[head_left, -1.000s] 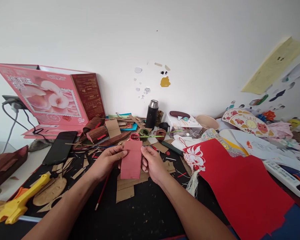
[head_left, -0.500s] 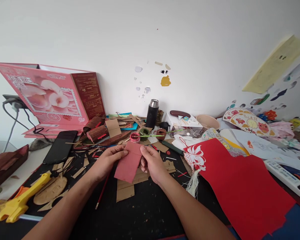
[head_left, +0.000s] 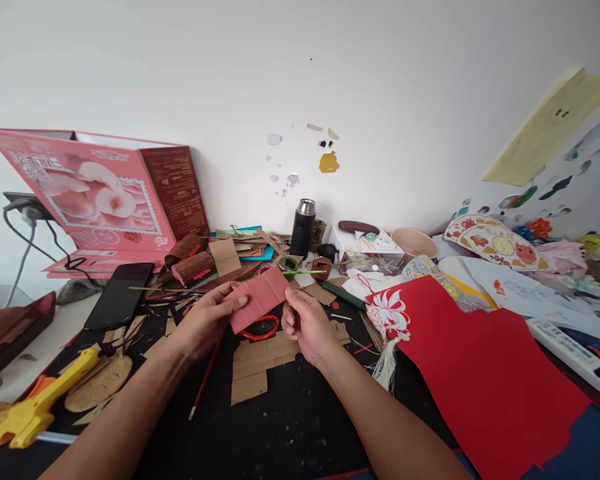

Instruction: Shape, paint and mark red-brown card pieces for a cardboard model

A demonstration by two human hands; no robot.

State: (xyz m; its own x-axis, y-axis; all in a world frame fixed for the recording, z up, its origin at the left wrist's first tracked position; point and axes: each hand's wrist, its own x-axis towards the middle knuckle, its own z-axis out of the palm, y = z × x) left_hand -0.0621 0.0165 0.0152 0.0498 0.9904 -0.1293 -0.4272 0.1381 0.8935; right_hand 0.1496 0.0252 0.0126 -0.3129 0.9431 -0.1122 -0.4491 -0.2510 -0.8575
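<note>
A pink rectangular piece of cardboard (head_left: pixel 259 300) is held up between both hands, tilted so its right end is higher. My left hand (head_left: pixel 213 313) grips its left end, thumb on the front face. At the right end, my right hand (head_left: pixel 306 323) pinches the edge between thumb and fingers. Just below the piece shows a red loop (head_left: pixel 261 328), like a scissors handle, partly hidden. Brown cut cardboard (head_left: pixel 260 367) lies flat beneath the hands. A red pencil (head_left: pixel 206 380) rests on the black mat left of it.
Behind the hands stand open paint jars (head_left: pixel 321 268) and a black thermos (head_left: pixel 304 228). A yellow glue gun (head_left: pixel 45 400), a phone (head_left: pixel 120 295) and a pink box (head_left: pixel 105 193) are on the left. Red card (head_left: pixel 485 367) with a white tassel (head_left: pixel 386 367) covers the right.
The pink cardboard has turned from nearly upright to lying lengthwise between the hands and has risen slightly. The red loop beneath it has come into view.
</note>
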